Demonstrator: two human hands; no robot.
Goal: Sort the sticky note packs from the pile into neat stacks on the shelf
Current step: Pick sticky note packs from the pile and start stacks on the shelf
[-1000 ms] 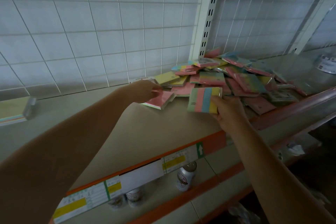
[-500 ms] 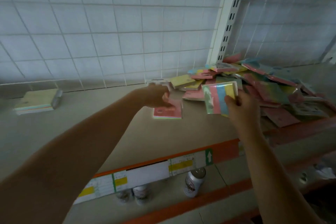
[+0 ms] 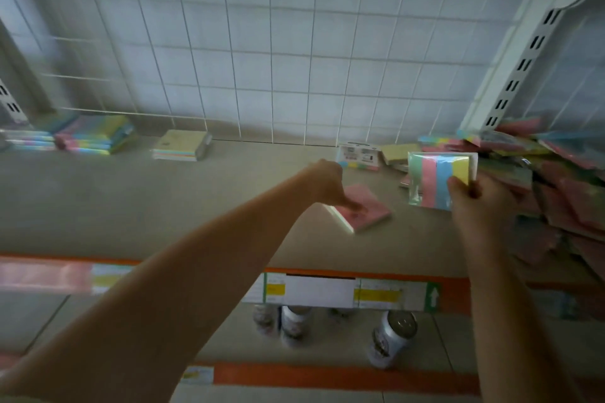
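My left hand (image 3: 327, 181) grips a pink sticky note pack (image 3: 363, 211) by its near-left part, low over the shelf (image 3: 163, 206), thumb lying on its top. Held upright in my right hand (image 3: 474, 203) is a striped pack (image 3: 435, 178) with green, pink, blue and yellow bands, gripped at its lower right corner. The loose pile of packs (image 3: 556, 180) lies at the right end of the shelf. Neat stacks stand at the back left: a pastel stack (image 3: 98, 136), a flatter one (image 3: 29, 141) beside it, and a yellow-topped stack (image 3: 181, 145).
A white wire grid (image 3: 262, 42) backs the shelf. An orange front rail with price labels (image 3: 327, 291) runs below. Cans (image 3: 391, 342) stand on the lower shelf. A pack with a white label (image 3: 360, 154) lies behind my left hand, near the pile.
The view has swung left, bringing the stacks at the back left into sight. Both hands have carried their packs leftward, away from the pile; the pink pack is now tilted lower over the shelf.
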